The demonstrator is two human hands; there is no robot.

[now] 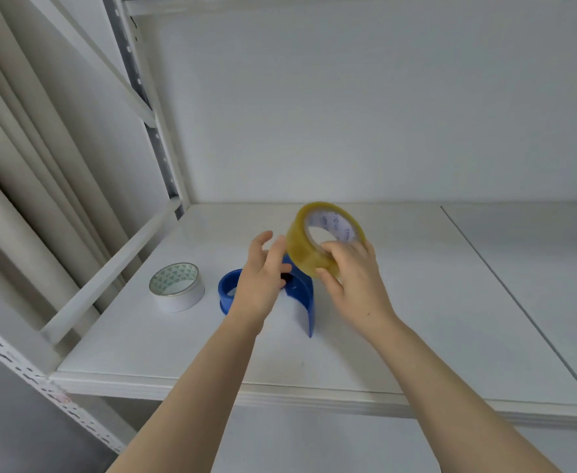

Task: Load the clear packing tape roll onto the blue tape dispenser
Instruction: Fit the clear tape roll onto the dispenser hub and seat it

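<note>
Tape roll [305, 249], the clear amber-tinted one, is up in the air, tilted, with its open core facing up and away to the right. It hangs just above the blue dispenser [302, 298], which stands on the white shelf [416, 302].

The right hand [355, 278] carries it, pinching the near wall of the roll with some fingers in the core and another on the outer face. The left hand [263, 278] is spread and holds nothing. Its fingertips are right by the roll's left side, but I cannot tell whether they touch it. That hand also hides the dispenser's middle, leaving only a blue ring on its left and a curved blue plate on its right.

As I judge it, the roll must come down and level out, carried by the right hand.

A white tape roll [177, 288] lies flat further left.
</note>
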